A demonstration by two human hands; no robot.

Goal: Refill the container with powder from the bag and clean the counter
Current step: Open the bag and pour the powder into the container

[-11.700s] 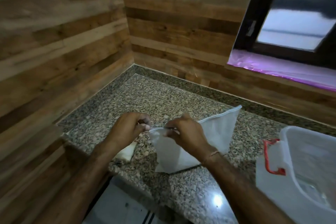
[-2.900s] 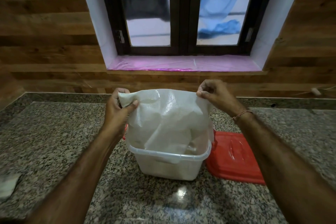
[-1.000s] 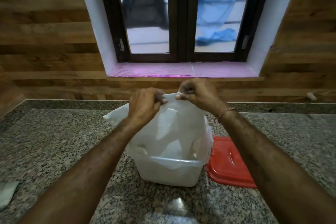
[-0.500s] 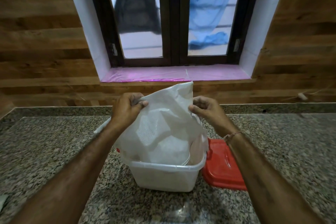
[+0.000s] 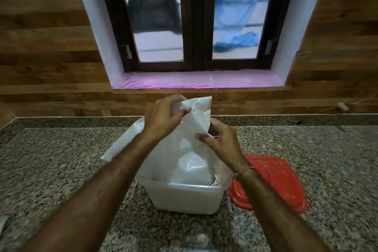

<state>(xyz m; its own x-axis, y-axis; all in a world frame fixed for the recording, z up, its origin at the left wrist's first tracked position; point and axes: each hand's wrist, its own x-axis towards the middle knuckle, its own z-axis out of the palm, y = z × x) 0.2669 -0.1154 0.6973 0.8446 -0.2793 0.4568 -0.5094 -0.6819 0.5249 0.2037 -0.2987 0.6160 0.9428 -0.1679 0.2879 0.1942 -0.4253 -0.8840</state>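
A white woven plastic bag (image 5: 184,161) hangs upside down over a clear plastic container (image 5: 188,198) on the granite counter (image 5: 61,165), its lower end inside the container's rim. My left hand (image 5: 165,116) grips the bag's raised top corner. My right hand (image 5: 221,141) pinches the bag's right edge a little lower. The powder inside the container is hidden by the bag.
The container's red lid (image 5: 274,182) lies flat on the counter just right of it. A white scrap (image 5: 3,223) shows at the left edge. Behind the counter rise a wood-panelled wall and a window with a pink sill (image 5: 196,82).
The bag's top corner has been lifted higher by my left hand, which shifted right. My right hand dropped lower along the bag's right edge. The view has moved closer.
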